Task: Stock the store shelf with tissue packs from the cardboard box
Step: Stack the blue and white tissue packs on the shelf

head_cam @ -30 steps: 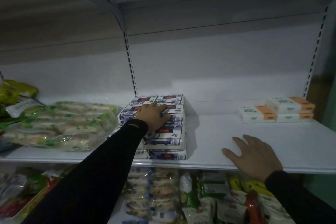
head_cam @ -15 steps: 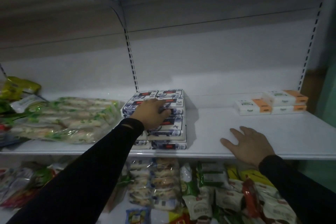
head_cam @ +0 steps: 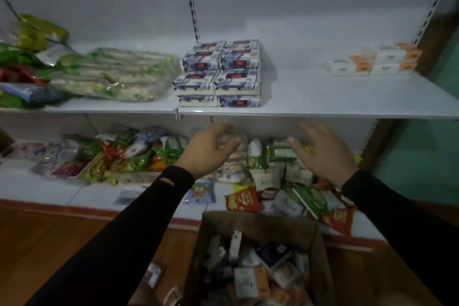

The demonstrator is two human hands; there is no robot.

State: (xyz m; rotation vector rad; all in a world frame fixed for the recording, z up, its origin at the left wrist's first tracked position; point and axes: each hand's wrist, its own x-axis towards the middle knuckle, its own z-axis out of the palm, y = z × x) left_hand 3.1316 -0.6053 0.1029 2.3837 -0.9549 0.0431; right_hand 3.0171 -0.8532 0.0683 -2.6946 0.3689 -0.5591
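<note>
Fingers of both hands seem loosely spread, holding nothing, below the stacked tissue packs.

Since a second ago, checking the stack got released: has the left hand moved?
Yes. The left hand has left the blue stack and now hangs below the shelf edge.

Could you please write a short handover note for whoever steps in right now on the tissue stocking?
Left hand: holds nothing, fingers loosely curled, in the air below the shelf edge.
Right hand: open, holds nothing, beside it.
Done: blue tissue packs stacked mid-shelf; a few orange-and-white packs at the far right.
Cardboard box sits on the floor below the hands, with many packs inside.
Left: take more packs from the box and fill the bare shelf between the two groups.
</note>
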